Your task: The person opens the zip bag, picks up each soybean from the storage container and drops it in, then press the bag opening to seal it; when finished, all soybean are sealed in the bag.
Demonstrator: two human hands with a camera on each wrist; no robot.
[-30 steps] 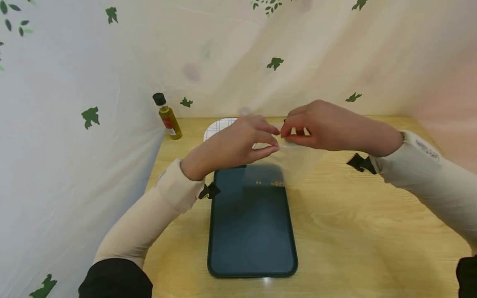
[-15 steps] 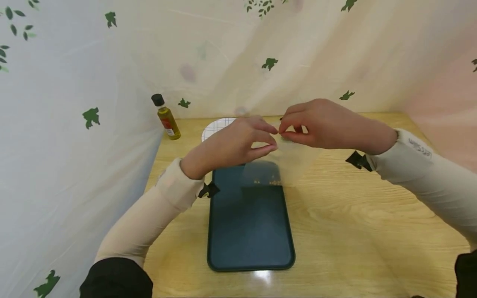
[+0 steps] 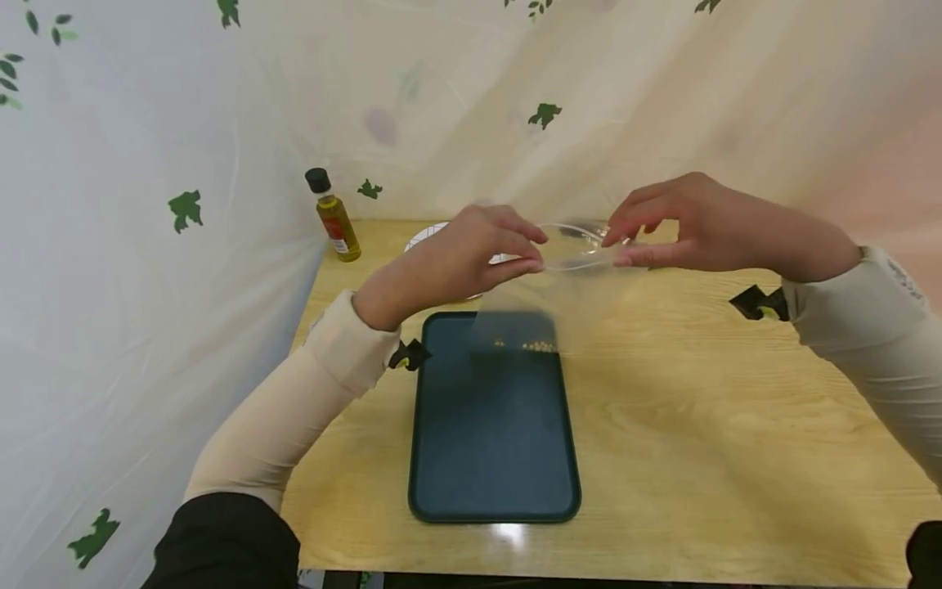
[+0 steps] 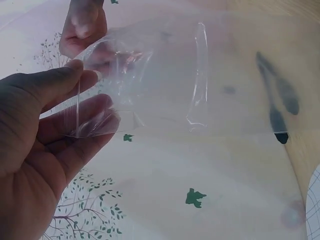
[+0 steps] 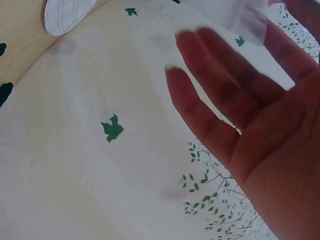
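A clear plastic bag (image 3: 581, 303) hangs over the far end of a dark tray (image 3: 493, 425), its mouth spread apart at the top. My left hand (image 3: 474, 249) pinches the left side of the mouth; the left wrist view shows thumb and fingers on the film of the bag (image 4: 165, 80). Across from it, my right hand (image 3: 699, 225) holds the right side between thumb and fingers. In the right wrist view, the other fingers (image 5: 215, 75) of that hand extend away from the bag. Small yellow bits (image 3: 540, 347) show near the bag's lower edge; whether inside it is unclear.
An oil bottle (image 3: 336, 221) with a black cap stands at the back left. Behind my left hand is a white plate (image 3: 425, 235) with a grid pattern. Dark tongs (image 4: 285, 95) show through the bag. A patterned cloth (image 3: 441, 114) hangs behind the wooden table (image 3: 721, 425).
My right hand has moved right, away from my left hand, and the bag's mouth has widened between them. The left hand stays nearly in place. The view has shifted slightly.
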